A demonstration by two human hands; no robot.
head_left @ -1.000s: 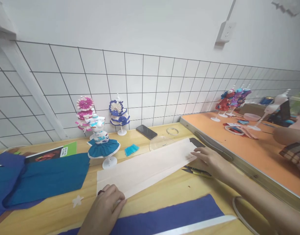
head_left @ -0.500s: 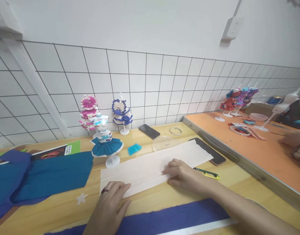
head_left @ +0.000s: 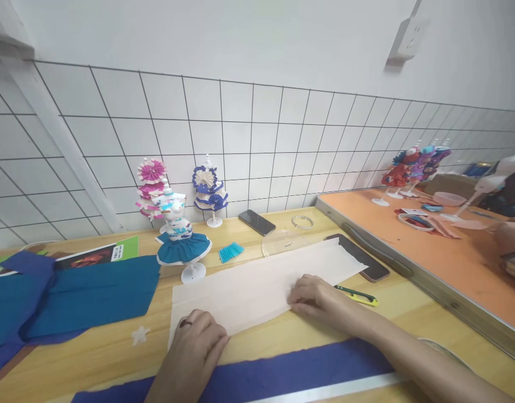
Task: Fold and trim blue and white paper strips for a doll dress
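Observation:
A long pale strip of what looks like crepe paper (head_left: 257, 288) lies slantwise across the wooden table. At its near edge, toward the left end, my left hand (head_left: 199, 347) has thumb and forefinger pressed together on the paper. Farther right along that edge, my right hand (head_left: 318, 299) is closed with bent fingers pinching the paper; its fingertips are slightly blurred. A dark blue strip (head_left: 299, 369) edged in white runs below, partly under my forearms. Just beyond my right hand lies a yellow-green cutter knife (head_left: 360, 296). A white flower-shaped piece (head_left: 140, 334) sits left of my left hand.
Behind the paper stand a small dress form in a teal skirt (head_left: 184, 249) and a blue-and-white one (head_left: 211, 196). Two phones (head_left: 257, 222), a clear disc (head_left: 282, 242) and teal pleated paper (head_left: 231, 252) lie nearby. Teal sheets (head_left: 98, 291) cover the left. A raised orange table (head_left: 408, 235) borders the right.
My right hand has slid slightly to the right along the near edge. My left hand's fingers have drawn closer together at the paper. The view has shifted a little.

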